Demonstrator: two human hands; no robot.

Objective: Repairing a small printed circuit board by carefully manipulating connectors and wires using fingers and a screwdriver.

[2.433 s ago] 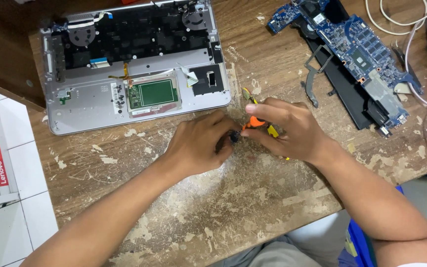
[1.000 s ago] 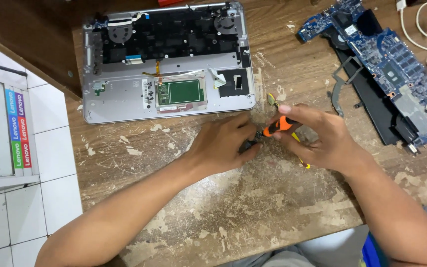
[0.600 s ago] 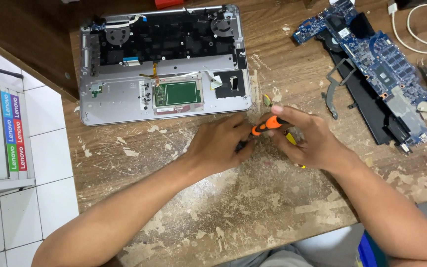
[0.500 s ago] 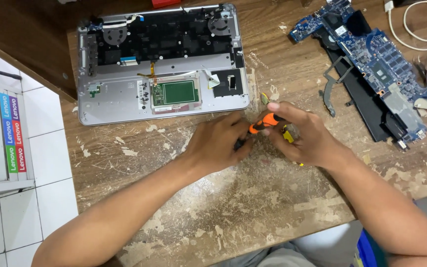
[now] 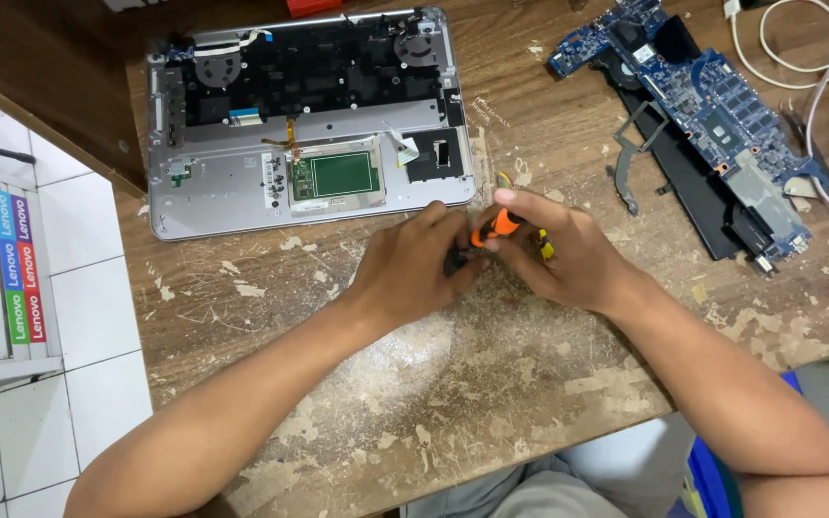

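Observation:
Both hands meet over the worn wooden table [image 5: 491,384], just in front of an opened silver laptop base [image 5: 223,192]. My right hand [image 5: 558,254] grips a screwdriver with an orange handle [image 5: 503,225]; a yellow-and-black bit of it shows past the fingers. My left hand [image 5: 414,269] pinches a small dark part at the screwdriver's tip, mostly hidden by the fingers. The laptop's green trackpad board [image 5: 338,175] and two fans are exposed.
A blue motherboard [image 5: 712,115] lies on a black panel at the right, with a grey metal hinge bracket [image 5: 630,158] beside it. White cables [image 5: 789,58] loop at the top right. White floor tiles and a strip of coloured labels [image 5: 19,264] are at the left.
The hands stay together on the screwdriver and small part; only the head view has shifted a little, so the table drifts slightly in frame.

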